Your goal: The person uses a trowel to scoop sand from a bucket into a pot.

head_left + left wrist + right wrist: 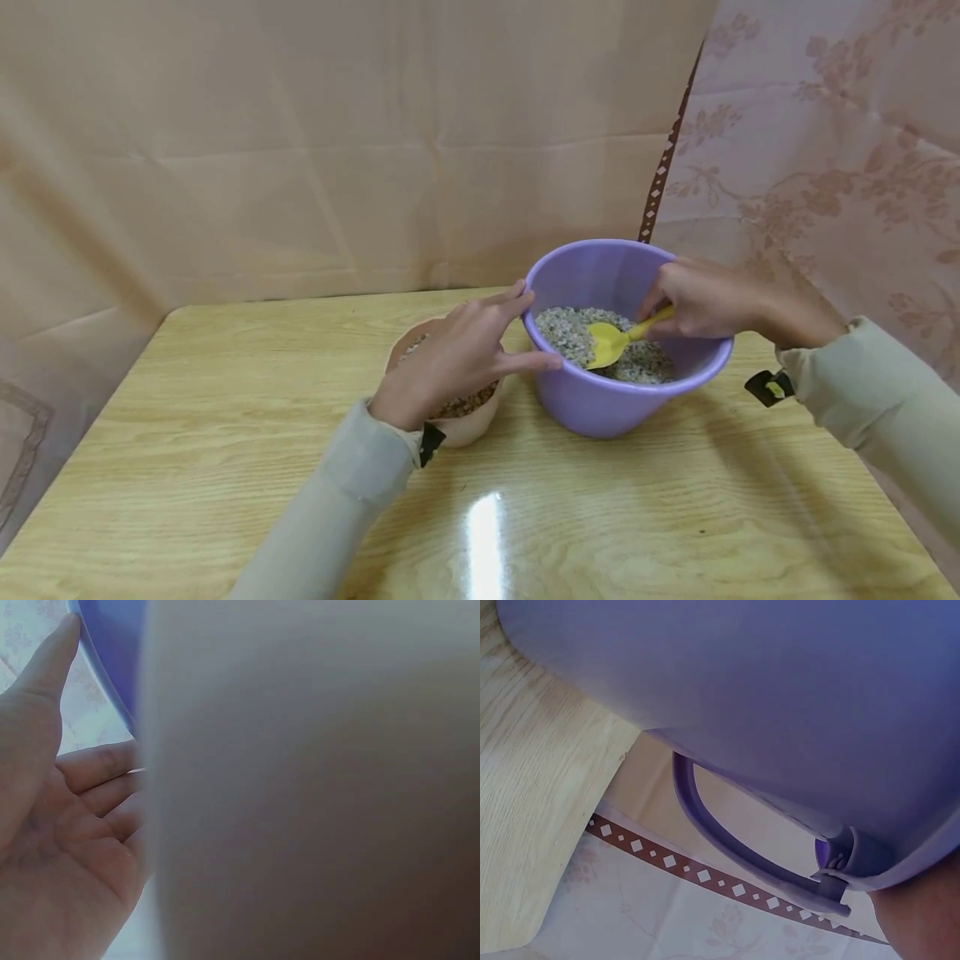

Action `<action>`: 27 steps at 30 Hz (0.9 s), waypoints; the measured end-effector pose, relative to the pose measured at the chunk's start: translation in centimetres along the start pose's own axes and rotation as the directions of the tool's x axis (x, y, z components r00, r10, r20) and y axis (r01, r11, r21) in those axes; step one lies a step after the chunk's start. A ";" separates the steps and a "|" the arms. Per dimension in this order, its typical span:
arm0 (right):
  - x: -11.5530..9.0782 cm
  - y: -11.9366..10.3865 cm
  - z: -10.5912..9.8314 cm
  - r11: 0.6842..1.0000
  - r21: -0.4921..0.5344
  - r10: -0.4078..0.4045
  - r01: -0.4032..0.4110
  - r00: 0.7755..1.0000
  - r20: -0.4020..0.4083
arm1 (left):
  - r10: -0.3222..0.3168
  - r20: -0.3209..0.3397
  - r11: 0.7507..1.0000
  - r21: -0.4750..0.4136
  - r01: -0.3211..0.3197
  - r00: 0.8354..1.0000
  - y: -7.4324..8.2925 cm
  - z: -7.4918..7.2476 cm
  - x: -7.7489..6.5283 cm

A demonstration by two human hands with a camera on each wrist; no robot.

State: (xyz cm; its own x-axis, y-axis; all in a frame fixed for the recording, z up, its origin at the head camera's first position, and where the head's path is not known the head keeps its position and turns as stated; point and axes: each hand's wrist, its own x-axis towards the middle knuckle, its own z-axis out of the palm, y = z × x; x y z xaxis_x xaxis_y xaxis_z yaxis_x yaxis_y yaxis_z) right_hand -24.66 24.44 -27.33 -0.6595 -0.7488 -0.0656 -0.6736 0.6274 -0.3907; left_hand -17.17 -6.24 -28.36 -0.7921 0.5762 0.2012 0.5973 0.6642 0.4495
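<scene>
A purple bucket (600, 408) stands on the table, holding pale, coarse gravel (562, 329). My right hand (701, 300) reaches over its right rim and grips the handle of a yellow plastic scoop (609, 343), whose blade lies in the gravel. On the bucket's left side, my left hand (465, 350) rests spread against the rim, thumb toward the front and fingers farther back. Below that hand is a beige pot (468, 429) with brown and pale grains, partly hidden by it. A sleeve blocks much of the left wrist view; palm and thumb (64, 656) show beside the bucket.
The wooden table (247, 400) ends at a beige cloth backdrop (300, 167) behind and a flower-patterned cloth (847, 150) to the right. A purple bucket handle (727, 847) hangs off the bucket's outside in the right wrist view.
</scene>
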 end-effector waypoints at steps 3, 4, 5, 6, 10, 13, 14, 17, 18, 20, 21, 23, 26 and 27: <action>0.1 0.0 0.0 1.000 -0.008 0.005 -0.005 1.000 -0.008 | -0.005 -0.001 1.000 -0.003 0.005 1.000 0.0 -0.1 0.0; 0.1 0.0 0.1 1.000 -0.014 0.008 -0.008 1.000 -0.011 | -0.004 -0.001 1.000 0.002 0.004 1.000 0.0 -0.1 -0.1; 0.1 0.0 0.1 1.000 -0.018 0.012 -0.012 1.000 -0.015 | -0.001 -0.002 1.000 0.005 0.001 1.000 0.1 -0.1 -0.1; 0.1 0.0 0.2 1.000 -0.020 0.015 -0.015 1.000 -0.018 | 0.004 -0.002 1.000 0.006 -0.004 1.000 0.1 -0.1 -0.1; 0.1 0.0 0.3 1.000 -0.026 0.013 -0.014 0.999 -0.033 | 0.016 -0.006 1.000 0.020 -0.016 1.000 0.1 0.0 -0.1; 0.1 0.0 0.3 1.000 -0.014 0.007 -0.007 0.999 -0.039 | 0.013 -0.008 1.000 0.024 -0.012 1.000 0.1 0.0 -0.2; 0.1 0.0 0.4 1.000 -0.011 0.006 -0.006 0.999 -0.039 | 0.011 -0.008 1.000 0.026 -0.011 1.000 0.2 0.0 -0.2; 0.1 0.0 0.4 1.000 -0.005 -0.004 0.004 0.999 -0.043 | 0.014 -0.012 1.000 0.028 -0.014 1.000 0.1 0.0 -0.2; 0.1 0.0 0.4 1.000 -0.003 -0.003 0.003 0.999 -0.043 | 0.017 -0.013 0.999 0.027 -0.017 1.000 0.1 0.0 -0.2; 0.1 0.0 0.4 1.000 -0.003 -0.008 0.008 0.999 -0.045 | 0.020 -0.015 0.999 0.026 -0.020 1.000 0.1 0.1 -0.2; 0.1 0.0 0.4 1.000 0.006 -0.007 0.007 0.999 -0.045 | 0.021 -0.015 0.999 0.027 -0.021 1.000 0.0 0.1 -0.2; 0.1 0.0 0.4 1.000 0.023 0.001 0.000 0.999 -0.046 | 0.023 -0.014 0.999 0.025 -0.023 1.000 0.0 0.1 -0.2; 0.2 0.0 0.5 0.999 0.053 0.012 -0.009 0.999 -0.051 | 0.019 -0.012 0.999 0.027 -0.018 1.000 0.1 0.1 -0.2; 0.2 0.0 0.5 0.998 0.063 0.015 -0.011 0.999 -0.052 | 0.016 -0.011 1.000 0.026 -0.016 1.000 0.1 0.1 -0.2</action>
State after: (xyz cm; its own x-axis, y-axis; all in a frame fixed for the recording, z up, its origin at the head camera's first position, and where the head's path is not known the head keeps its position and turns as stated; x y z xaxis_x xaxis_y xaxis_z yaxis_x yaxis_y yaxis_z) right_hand -24.63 24.19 -27.77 -0.6856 -0.7276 -0.0235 -0.6438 0.6211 -0.4469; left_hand -16.92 -6.30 -28.45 -0.7837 0.5817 0.2180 0.6129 0.6669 0.4237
